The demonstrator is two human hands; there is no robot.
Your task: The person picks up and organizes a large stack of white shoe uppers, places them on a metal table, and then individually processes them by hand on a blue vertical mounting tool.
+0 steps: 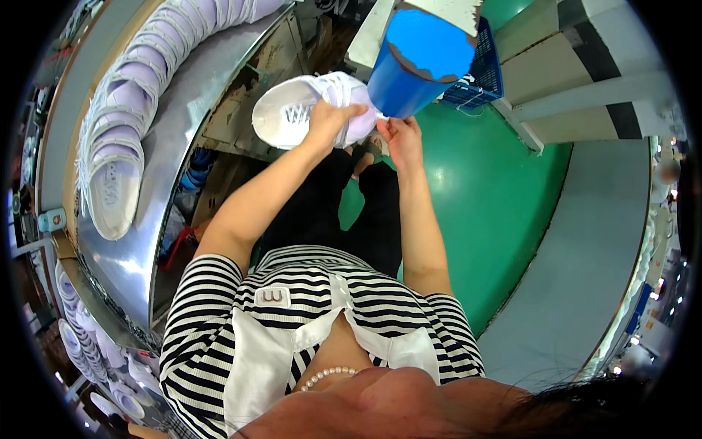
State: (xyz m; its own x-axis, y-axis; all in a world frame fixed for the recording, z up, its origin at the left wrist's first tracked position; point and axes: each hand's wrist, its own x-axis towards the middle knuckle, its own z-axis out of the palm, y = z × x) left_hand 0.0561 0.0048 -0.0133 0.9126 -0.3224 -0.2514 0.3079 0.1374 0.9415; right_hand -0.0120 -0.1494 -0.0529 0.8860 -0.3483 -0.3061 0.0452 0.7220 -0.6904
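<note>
A white and lilac lace-up sneaker (281, 117) is in my left hand (329, 126), whose fingers wrap over its side and laces. The shoe's opening faces left, and its toe points right, beside a blue cylindrical container (406, 84). My right hand (402, 139) is just below that container, close to the shoe's toe. Its thumb and fingers are pinched together at a small whitish bit, too small to name. The container hides part of the toe.
On my left, a curved metal counter (183, 117) carries a long row of similar sneakers (117, 183). More shoes (80, 336) sit lower left. A dark blue crate (475, 80) stands beyond the container, on the green floor (482, 197). A grey panel (585, 256) borders the right.
</note>
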